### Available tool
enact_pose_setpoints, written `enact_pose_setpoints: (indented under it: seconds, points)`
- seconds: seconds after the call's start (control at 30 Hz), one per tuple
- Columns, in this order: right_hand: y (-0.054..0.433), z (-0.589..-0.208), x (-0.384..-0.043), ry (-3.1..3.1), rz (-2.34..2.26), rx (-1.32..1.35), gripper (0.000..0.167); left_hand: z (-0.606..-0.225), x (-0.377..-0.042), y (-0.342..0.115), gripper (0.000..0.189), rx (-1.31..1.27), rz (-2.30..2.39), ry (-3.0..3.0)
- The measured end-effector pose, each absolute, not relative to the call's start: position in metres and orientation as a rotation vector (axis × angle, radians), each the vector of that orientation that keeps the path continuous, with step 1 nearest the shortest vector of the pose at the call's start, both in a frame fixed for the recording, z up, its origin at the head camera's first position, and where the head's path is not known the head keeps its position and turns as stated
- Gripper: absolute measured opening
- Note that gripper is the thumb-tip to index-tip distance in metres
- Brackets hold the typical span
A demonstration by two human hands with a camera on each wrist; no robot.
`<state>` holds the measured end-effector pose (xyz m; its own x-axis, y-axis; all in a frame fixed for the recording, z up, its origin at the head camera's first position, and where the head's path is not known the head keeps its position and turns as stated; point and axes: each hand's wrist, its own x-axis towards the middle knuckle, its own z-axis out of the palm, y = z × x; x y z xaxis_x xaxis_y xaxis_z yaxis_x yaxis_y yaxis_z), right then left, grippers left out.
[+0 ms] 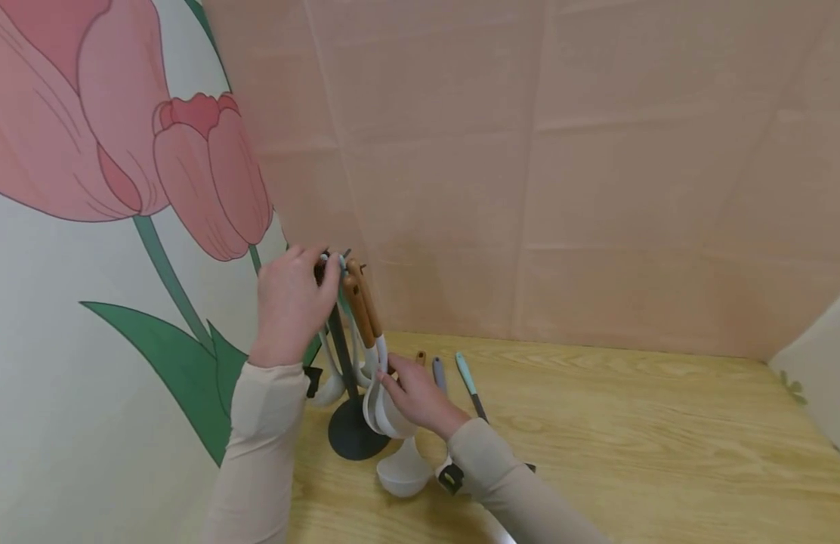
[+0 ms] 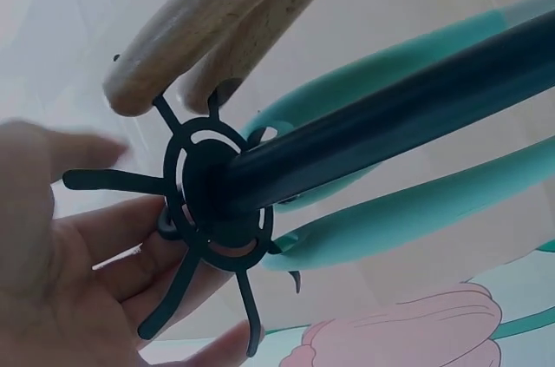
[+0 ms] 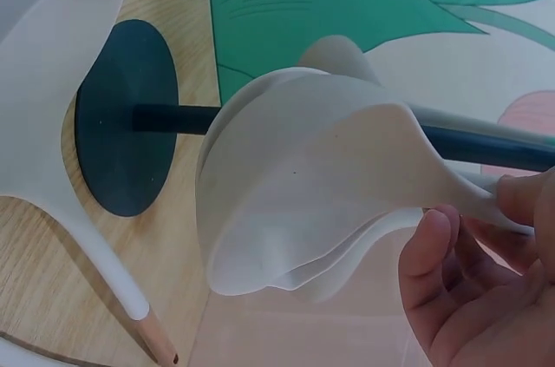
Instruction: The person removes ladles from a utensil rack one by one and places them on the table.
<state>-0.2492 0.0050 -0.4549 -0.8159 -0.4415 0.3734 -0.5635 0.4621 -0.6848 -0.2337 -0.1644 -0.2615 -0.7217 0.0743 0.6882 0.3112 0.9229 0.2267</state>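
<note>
A dark utensil rack stands at the left on a round base, with white ladles hanging around its pole. At its top, my left hand grips the hook ring, its fingers curled behind the ring in the left wrist view. Two wooden handles and turquoise handles hang from the hooks. Lower down, my right hand pinches the white neck of a wooden-handled ladle between thumb and fingers. Another white bowl shows just behind that ladle, partly hidden.
Another white ladle lies on the wooden table in front of the rack. Near the right forearm lie a turquoise-handled utensil and a grey-handled one, partly covered. A tulip-painted wall borders the left side.
</note>
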Motion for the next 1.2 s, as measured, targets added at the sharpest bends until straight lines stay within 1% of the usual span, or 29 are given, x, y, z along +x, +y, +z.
enact_pose_setpoints:
  seconds: [0.1,0.2,0.63,0.87,1.07,1.2]
  points:
    - [0.0054,-0.454,-0.2487,-2.57,1.292,0.889,0.018,-0.2607,-0.233,-0.1642,0.045,-0.277,-0.421,-2.372]
    - [0.0061,-0.4532,-0.2484,-2.573,1.307,0.887,0.019,-0.2602,-0.2327,-0.1646,0.049,-0.279,-0.415,-2.382]
    - [0.0087,-0.4531,-0.2497,-2.498,1.534,0.877,0.028,-0.2601,-0.2331,-0.164,0.048,-0.275,-0.429,-2.397]
    - [0.0091,-0.4509,-0.2491,-2.499,1.622,0.846,0.026,-0.262,-0.2333,-0.1647,0.041,-0.271,-0.424,-2.395]
    - [0.0096,-0.4515,-0.2489,-2.509,1.632,0.84,0.025,-0.2631,-0.2331,-0.1642,0.041,-0.274,-0.429,-2.383]
    - [0.0105,-0.4514,-0.2492,-2.489,1.635,0.843,0.025,-0.2629,-0.2328,-0.1635,0.036,-0.268,-0.431,-2.367]
